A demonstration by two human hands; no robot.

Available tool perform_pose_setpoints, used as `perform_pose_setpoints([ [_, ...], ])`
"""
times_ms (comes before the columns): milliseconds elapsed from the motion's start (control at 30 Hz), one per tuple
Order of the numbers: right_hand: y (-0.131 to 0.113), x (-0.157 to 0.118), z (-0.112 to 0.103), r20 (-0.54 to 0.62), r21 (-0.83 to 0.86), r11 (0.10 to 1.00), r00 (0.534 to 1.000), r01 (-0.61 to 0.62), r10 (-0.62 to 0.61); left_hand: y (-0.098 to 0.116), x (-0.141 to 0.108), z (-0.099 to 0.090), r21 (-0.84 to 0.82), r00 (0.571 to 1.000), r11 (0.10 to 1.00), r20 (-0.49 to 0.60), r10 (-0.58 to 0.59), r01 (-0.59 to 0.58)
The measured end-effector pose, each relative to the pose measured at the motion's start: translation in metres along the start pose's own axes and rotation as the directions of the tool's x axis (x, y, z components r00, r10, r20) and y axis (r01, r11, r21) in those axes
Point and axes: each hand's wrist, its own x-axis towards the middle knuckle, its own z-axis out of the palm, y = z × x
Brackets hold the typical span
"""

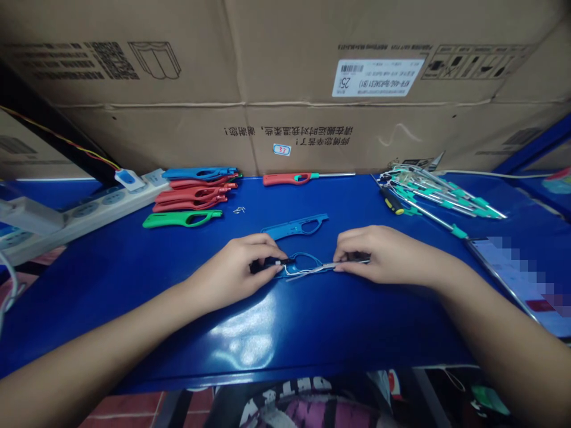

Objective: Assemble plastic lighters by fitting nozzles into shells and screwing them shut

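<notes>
Near the middle of the blue table, my left hand is closed on a small black part with white wires. My right hand pinches a thin metal rod to the right of it. Beneath the part and rod lies a blue lighter shell half, partly covered by my left fingers. Just behind it rests another blue shell half. Between the hands, white wires run from the black part toward the rod.
Blue, red and green lighter shells are stacked at the left, beside a power strip and small screws. A red lighter lies at the back. Rods with green pieces, a screwdriver and a phone are at the right.
</notes>
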Motion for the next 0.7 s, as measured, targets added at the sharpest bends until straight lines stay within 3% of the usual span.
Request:
perform_pose_setpoints([
  [233,0.003,0.000,0.001,-0.004,-0.051,0.998,0.999,0.047,-0.047,0.003,0.000,-0.002,-0.009,1.000,1.000,0.011,0.007,-0.007],
  [467,-0.007,0.000,0.005,-0.036,-0.396,0.917,0.998,0.041,-0.060,0.003,0.001,-0.001,0.023,1.000,1.000,-0.012,0.016,-0.016],
  [700,-0.017,0.002,0.010,-0.006,-0.548,0.835,0.998,0.048,-0.062,0.002,0.000,0.005,0.080,0.998,0.996,-0.053,0.035,-0.031],
])
